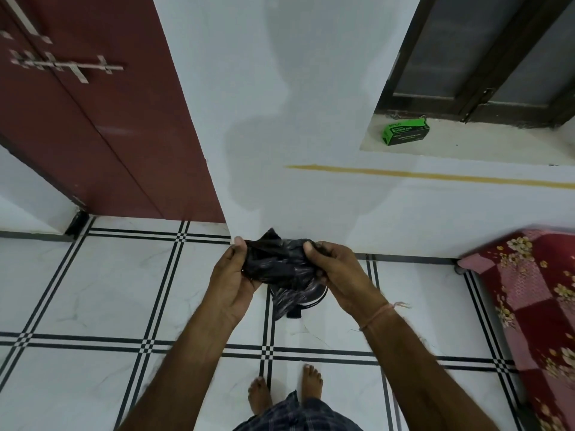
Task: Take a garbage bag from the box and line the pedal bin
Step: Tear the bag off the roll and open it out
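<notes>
A crumpled black garbage bag (277, 262) hangs between my two hands at the centre of the head view. My left hand (231, 281) pinches its left edge with thumb on top. My right hand (337, 275) grips its right side. Directly below the bag stands the dark pedal bin (314, 298) on the tiled floor, mostly hidden by the bag and my hands; only part of its rim and the pedal show. The green garbage bag box (406, 132) lies on the window ledge at the upper right.
A dark red door (93, 126) fills the left wall. A bed with a red floral cover (538, 300) stands at the right. The white wall (295, 119) is just behind the bin. My bare feet (286, 390) stand on the white tiled floor.
</notes>
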